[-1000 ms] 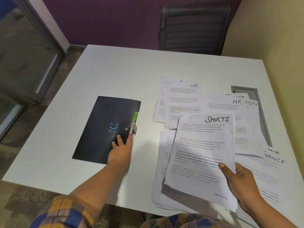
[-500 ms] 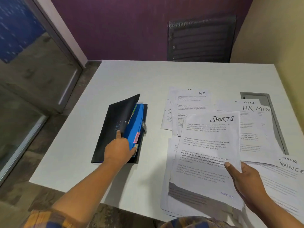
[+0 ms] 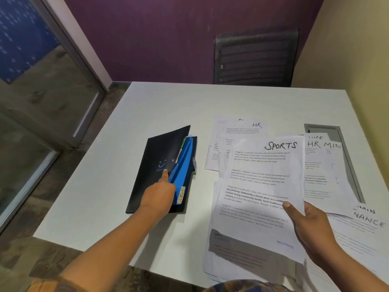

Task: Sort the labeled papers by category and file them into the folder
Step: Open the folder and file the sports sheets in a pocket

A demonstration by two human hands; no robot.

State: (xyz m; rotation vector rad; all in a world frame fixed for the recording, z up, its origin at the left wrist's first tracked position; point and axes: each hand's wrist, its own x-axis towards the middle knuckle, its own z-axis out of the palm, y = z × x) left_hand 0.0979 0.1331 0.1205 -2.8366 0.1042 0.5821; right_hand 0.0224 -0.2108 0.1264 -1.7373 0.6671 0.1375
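Step in hand: filing the sports sheet. Right hand (image 3: 311,226) pinches the white printed sheet headed "SPORTS" (image 3: 261,186), stamped "RECEIVED", above loose papers. Left hand (image 3: 160,194), fingers (image 3: 165,175) curled under the cover, props open the black card folder (image 3: 155,165) (smile logo) on the white bench (image 3: 164,106). Blue divider (image 3: 181,165) tab apparently reads "SPORTS". Next: slide the sheet behind it. Farther sheets: "HR", "MIN", "NANCE".
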